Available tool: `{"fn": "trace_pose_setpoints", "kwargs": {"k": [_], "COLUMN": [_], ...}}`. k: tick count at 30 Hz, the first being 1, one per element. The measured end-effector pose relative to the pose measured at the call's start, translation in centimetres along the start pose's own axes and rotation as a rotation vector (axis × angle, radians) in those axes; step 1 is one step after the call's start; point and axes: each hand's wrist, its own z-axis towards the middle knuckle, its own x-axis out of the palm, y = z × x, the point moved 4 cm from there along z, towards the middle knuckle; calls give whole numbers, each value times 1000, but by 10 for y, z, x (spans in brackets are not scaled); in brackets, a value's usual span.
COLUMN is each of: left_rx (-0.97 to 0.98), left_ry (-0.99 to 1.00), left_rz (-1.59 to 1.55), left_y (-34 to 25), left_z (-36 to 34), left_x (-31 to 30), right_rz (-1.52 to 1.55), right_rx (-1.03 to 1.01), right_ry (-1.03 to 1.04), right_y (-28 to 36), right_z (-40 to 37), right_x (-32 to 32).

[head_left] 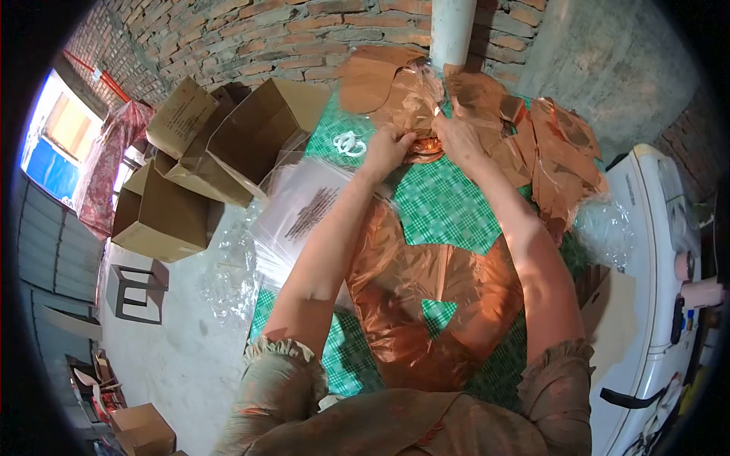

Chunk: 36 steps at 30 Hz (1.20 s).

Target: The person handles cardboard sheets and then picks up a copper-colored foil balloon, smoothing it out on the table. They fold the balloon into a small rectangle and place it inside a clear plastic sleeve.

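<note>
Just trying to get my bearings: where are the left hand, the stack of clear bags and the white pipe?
left hand (388, 148): head view, back of the hand.
stack of clear bags (304, 213): head view, printed top bag.
white pipe (452, 30): head view, its middle.

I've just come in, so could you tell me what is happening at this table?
A person's left hand and right hand both grip a bagged copper foil piece at the far end of the green checked cloth. More foil lies nearer, and a stack of clear bags sits at left beside cardboard boxes.
</note>
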Motion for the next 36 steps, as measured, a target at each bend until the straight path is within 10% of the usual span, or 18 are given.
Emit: {"fn": "trace_pose_setpoints", "kwargs": {"k": [11,20,23,36], "left_rx": [-67,-113,-144,-118], "left_ry": [8,8,19,27], "left_rz": [-120,-144,-182,-154], "left_y": [12,-1,-8,-17], "left_z": [7,3,-1,-7], "left_x": [3,-8,-10,-13], "right_rz": [-128,-219,257,654], "right_rx": [-470,-434,-112,320], "right_ry": [-287,0,-85,131], "right_y": [29,1,3,-5], "right_z": [-52,-29,-24,-12], "right_x": [-17,19,3,11]}}
